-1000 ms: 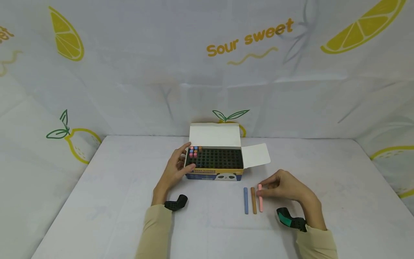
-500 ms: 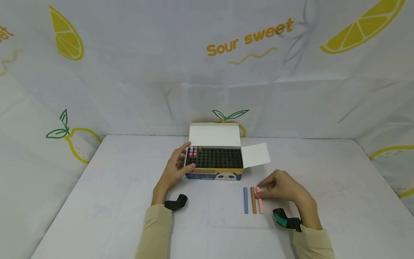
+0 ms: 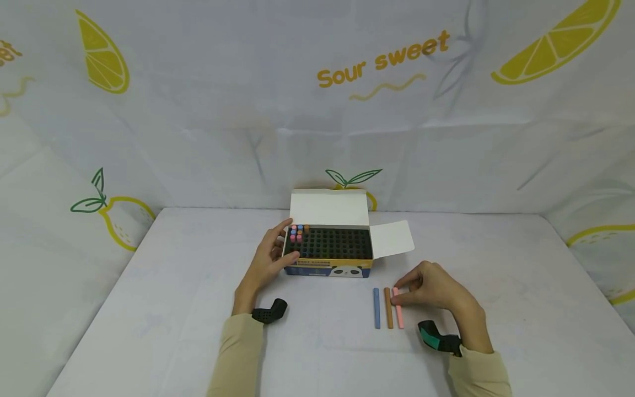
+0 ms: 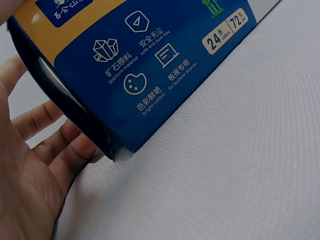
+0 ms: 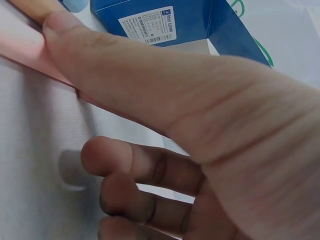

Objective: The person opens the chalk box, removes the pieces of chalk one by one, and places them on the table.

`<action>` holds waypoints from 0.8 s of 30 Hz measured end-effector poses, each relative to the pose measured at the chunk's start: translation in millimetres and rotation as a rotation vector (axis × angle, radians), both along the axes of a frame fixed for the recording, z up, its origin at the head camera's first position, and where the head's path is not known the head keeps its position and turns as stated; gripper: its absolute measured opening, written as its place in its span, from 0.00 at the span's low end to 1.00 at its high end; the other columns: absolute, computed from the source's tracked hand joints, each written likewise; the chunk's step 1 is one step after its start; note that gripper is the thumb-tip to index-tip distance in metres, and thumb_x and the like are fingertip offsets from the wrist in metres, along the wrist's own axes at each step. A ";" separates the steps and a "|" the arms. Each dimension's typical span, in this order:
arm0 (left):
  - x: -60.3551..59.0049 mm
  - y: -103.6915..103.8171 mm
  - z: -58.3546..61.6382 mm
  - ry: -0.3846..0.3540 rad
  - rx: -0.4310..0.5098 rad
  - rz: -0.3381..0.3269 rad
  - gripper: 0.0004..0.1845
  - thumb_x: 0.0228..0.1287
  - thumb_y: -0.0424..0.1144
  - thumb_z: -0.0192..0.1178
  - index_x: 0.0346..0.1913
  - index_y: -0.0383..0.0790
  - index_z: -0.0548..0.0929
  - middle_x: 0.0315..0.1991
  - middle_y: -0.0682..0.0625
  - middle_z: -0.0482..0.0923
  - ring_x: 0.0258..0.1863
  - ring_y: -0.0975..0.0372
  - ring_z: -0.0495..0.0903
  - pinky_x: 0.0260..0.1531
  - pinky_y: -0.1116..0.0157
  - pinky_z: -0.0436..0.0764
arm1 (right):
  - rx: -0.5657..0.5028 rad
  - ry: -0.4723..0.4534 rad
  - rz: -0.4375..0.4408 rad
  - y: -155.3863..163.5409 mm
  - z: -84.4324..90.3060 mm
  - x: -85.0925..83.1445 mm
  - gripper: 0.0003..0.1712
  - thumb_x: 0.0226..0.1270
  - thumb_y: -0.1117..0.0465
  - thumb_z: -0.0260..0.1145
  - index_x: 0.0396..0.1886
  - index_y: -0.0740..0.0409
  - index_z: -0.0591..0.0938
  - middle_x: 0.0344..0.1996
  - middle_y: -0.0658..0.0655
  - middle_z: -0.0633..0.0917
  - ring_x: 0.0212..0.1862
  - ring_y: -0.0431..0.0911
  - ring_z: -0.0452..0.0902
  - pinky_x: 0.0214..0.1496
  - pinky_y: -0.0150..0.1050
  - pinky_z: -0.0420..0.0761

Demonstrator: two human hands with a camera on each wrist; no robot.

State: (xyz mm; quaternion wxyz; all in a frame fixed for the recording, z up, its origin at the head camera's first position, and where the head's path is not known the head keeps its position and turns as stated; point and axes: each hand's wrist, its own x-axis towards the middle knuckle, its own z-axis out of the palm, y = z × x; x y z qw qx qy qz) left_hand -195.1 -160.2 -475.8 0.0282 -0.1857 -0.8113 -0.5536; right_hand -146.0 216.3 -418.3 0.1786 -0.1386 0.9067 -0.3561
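Observation:
An open-topped chalk box (image 3: 317,269), blue and yellow with a panda on its front, stands at the table's middle. My left hand (image 3: 260,267) grips its left end, thumb at the front corner and fingers along the side. Inside, several chalk sticks (image 3: 296,234) fill holes at the back left of the dark holder (image 3: 342,243). To the right in front of the box, my right hand (image 3: 436,286) pinches the far end of a pink chalk stick (image 3: 399,318) between thumb and fingers. Beside it lie a brown chalk stick (image 3: 388,309) and a blue one (image 3: 377,309), roughly parallel.
The box's white lid (image 3: 329,207) stands raised at the back, and a side flap (image 3: 392,239) sticks out to the right. A white cloth covers the table (image 3: 173,331). Behind hangs a white curtain (image 3: 223,99) printed with lemons.
Over the first half second my right hand shifted slightly left and toward me with the pink chalk stick, bringing it level beside the brown one. Since then little has moved. The left hand stayed put.

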 end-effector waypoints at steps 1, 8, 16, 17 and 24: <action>0.0 0.1 0.3 0.000 -0.001 0.001 0.41 0.65 0.46 0.66 0.79 0.53 0.63 0.57 0.38 0.68 0.40 0.55 0.71 0.37 0.69 0.76 | -0.001 0.002 0.002 -0.2 -0.1 0.2 0.18 0.49 0.53 0.83 0.37 0.60 0.93 0.13 0.44 0.73 0.19 0.35 0.63 0.23 0.30 0.60; 0.1 0.7 1.1 0.004 0.006 -0.001 0.41 0.65 0.46 0.66 0.79 0.51 0.63 0.57 0.37 0.68 0.40 0.56 0.71 0.36 0.69 0.76 | 0.015 0.012 0.006 -1.2 1.2 0.6 0.17 0.49 0.53 0.83 0.36 0.59 0.93 0.13 0.45 0.75 0.20 0.35 0.64 0.23 0.29 0.62; 1.5 0.7 1.3 -0.005 -0.001 0.004 0.41 0.65 0.48 0.66 0.79 0.52 0.62 0.57 0.37 0.68 0.41 0.56 0.71 0.37 0.69 0.75 | 0.036 0.033 0.007 -3.1 7.1 5.2 0.18 0.50 0.54 0.83 0.37 0.60 0.92 0.15 0.46 0.76 0.20 0.37 0.65 0.23 0.30 0.63; 1.6 0.9 1.5 -0.003 -0.001 0.004 0.41 0.65 0.48 0.66 0.79 0.52 0.63 0.57 0.37 0.68 0.41 0.55 0.70 0.37 0.69 0.75 | 0.042 0.034 0.001 -3.4 8.5 5.5 0.19 0.50 0.53 0.83 0.38 0.60 0.92 0.15 0.46 0.76 0.20 0.37 0.66 0.23 0.30 0.63; -0.2 1.0 0.8 0.004 -0.002 0.004 0.41 0.65 0.48 0.67 0.79 0.51 0.63 0.57 0.37 0.68 0.40 0.56 0.70 0.37 0.69 0.75 | 0.058 0.069 0.010 -7.5 21.6 7.7 0.19 0.54 0.52 0.81 0.41 0.59 0.92 0.14 0.45 0.75 0.21 0.36 0.65 0.24 0.30 0.65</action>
